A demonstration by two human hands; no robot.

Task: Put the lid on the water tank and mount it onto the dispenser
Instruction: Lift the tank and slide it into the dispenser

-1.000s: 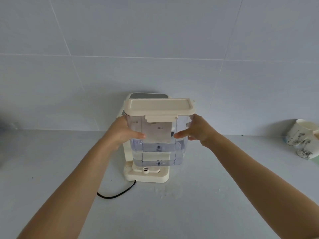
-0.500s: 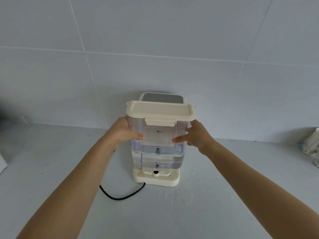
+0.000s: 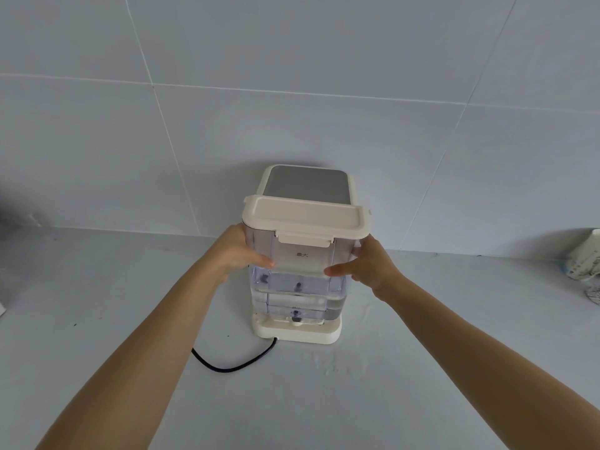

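A clear water tank (image 3: 300,284) with some water in its lower part stands upright on the cream base of the dispenser (image 3: 298,331), against the dispenser's tall body with its grey top panel (image 3: 306,185). A cream lid (image 3: 305,217) with a front clasp sits on top of the tank. My left hand (image 3: 238,251) grips the tank's left side and my right hand (image 3: 363,266) grips its right side, both just below the lid.
A black power cord (image 3: 227,365) curls out from the dispenser's base toward the left front. Patterned white mugs (image 3: 584,267) stand at the far right of the grey counter. A tiled wall rises right behind the dispenser.
The tank has come down onto the dispenser's base with both hands still on its sides. The view has shifted left, so the mugs sit nearer the right edge.
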